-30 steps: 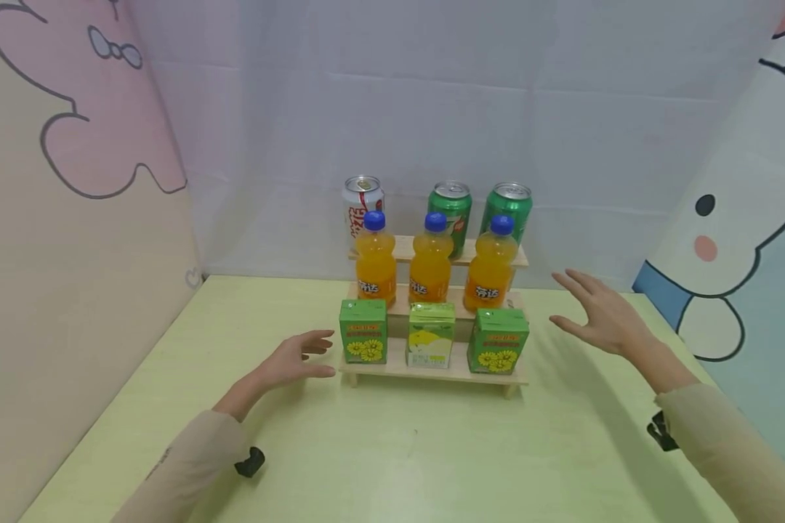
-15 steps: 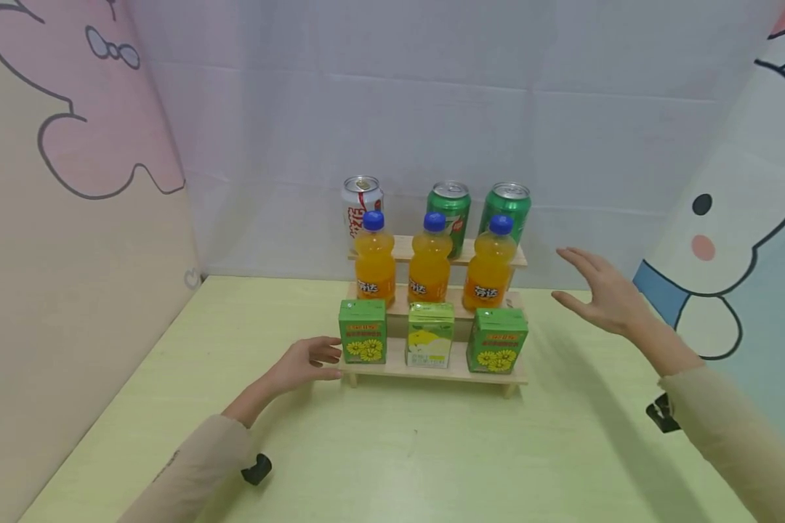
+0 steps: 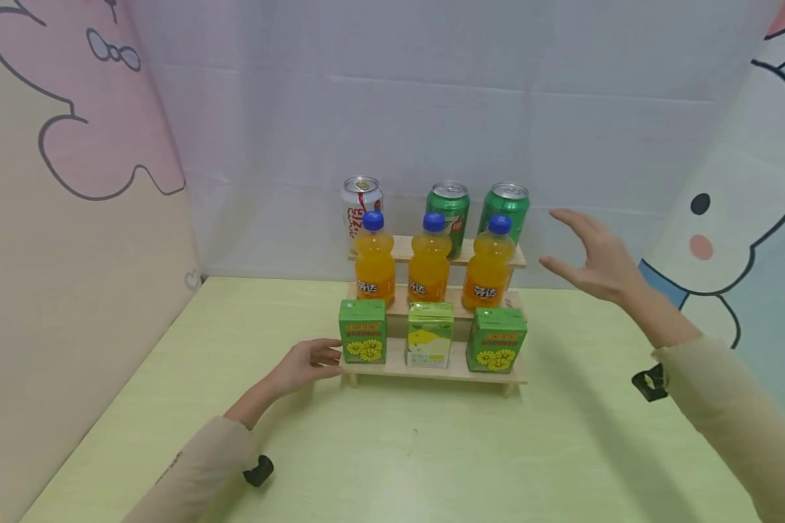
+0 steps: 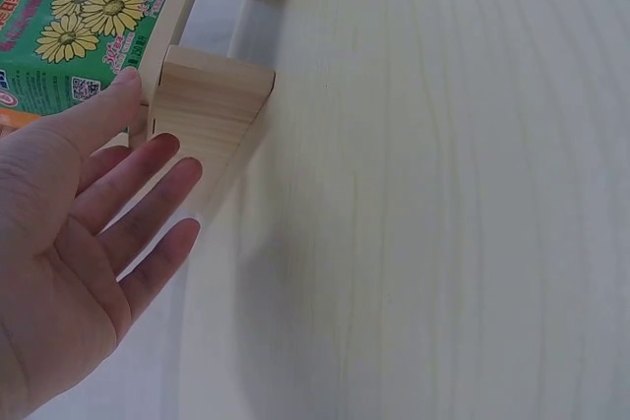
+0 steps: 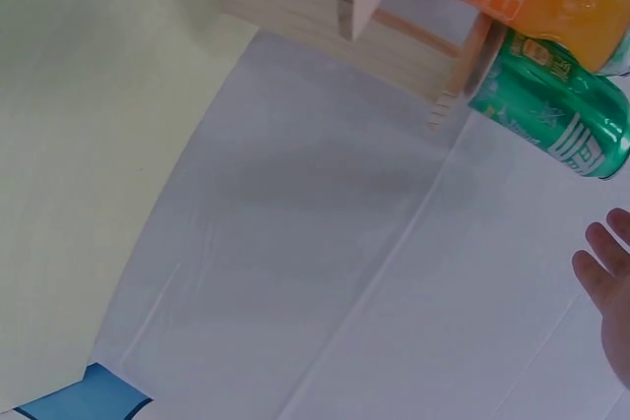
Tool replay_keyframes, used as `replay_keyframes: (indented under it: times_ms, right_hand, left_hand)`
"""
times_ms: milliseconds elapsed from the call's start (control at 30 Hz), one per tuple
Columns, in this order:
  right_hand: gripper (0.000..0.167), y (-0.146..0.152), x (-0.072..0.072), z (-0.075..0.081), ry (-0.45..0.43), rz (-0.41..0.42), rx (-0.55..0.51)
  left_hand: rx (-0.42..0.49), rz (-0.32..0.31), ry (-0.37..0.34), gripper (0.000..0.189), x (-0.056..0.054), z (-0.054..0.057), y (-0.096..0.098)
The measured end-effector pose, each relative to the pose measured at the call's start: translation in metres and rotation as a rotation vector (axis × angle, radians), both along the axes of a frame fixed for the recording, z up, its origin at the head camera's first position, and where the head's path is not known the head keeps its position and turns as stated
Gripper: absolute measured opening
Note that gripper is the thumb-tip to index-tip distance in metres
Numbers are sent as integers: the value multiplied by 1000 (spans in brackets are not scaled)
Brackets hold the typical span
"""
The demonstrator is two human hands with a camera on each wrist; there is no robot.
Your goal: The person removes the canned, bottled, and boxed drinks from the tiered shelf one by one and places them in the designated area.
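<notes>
The left hand [image 3: 304, 363], fingers loose, touches the rack's [image 3: 432, 372] bottom-left corner on the surface [image 3: 432, 450]; the right hand [image 3: 598, 258], spread and holding nothing, hovers right of the rack's green can [image 3: 506, 207].

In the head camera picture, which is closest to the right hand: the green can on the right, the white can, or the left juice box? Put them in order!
From the right hand:
1. Right green can, top shelf, right end, nearest.
2. White can, top shelf, left end.
3. Left juice box, bottom shelf, left end, farthest.
</notes>
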State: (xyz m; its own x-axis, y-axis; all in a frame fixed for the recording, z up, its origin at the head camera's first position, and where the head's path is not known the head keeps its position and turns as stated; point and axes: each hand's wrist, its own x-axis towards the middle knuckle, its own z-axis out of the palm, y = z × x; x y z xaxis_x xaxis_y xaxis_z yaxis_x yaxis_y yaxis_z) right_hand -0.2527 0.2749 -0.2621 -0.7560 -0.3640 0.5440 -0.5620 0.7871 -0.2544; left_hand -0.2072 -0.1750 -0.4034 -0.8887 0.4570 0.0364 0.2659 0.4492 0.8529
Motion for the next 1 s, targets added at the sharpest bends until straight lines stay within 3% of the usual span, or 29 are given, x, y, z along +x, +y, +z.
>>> replay_keyframes:
  times_ms: [467, 1000]
  right_hand:
    - [72, -43, -15, 32, 93, 128, -20]
    - [68, -116, -22, 51, 57, 219, -2]
  left_hand:
    - [-23, -5, -2, 47, 2, 0, 2]
    - [-31, -6, 2, 48, 0, 2, -1]
